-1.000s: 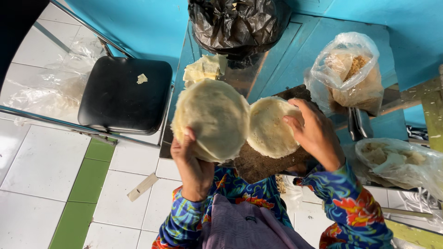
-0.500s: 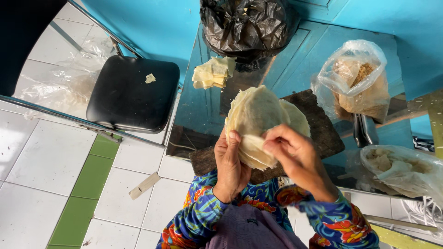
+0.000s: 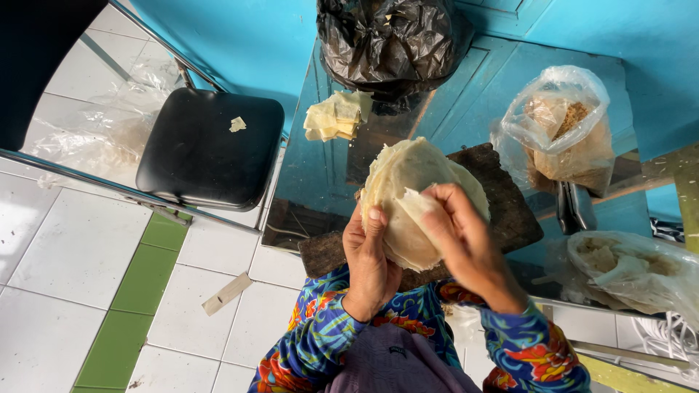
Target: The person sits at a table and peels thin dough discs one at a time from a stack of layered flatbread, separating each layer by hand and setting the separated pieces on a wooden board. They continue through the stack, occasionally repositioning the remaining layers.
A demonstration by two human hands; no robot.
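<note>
Hands, two, bare, sleeves in bright floral print. Left hand [image 3: 371, 255] cups a stack of thin pale round dough wrappers [image 3: 415, 196] from beneath; right hand [image 3: 459, 233] pinches the top sheet's edge, peeling it free. Separation looks part-way; a slow, even pull seems needed to avoid tearing. Beneath: dark worn wooden board [image 3: 510, 204] on mirrored glass tabletop [image 3: 320, 182]. Beyond: cut pale squares [image 3: 336, 116], black plastic bag [image 3: 393, 44].

We see bright, even daylight with soft, faint shadows. The glass table [image 3: 466, 94] mirrors the blue wall, and the black bag [image 3: 389, 40] and clear bags [image 3: 564, 120] carry small glints. Focus is sharp throughout; lines bow slightly toward the edges.
</note>
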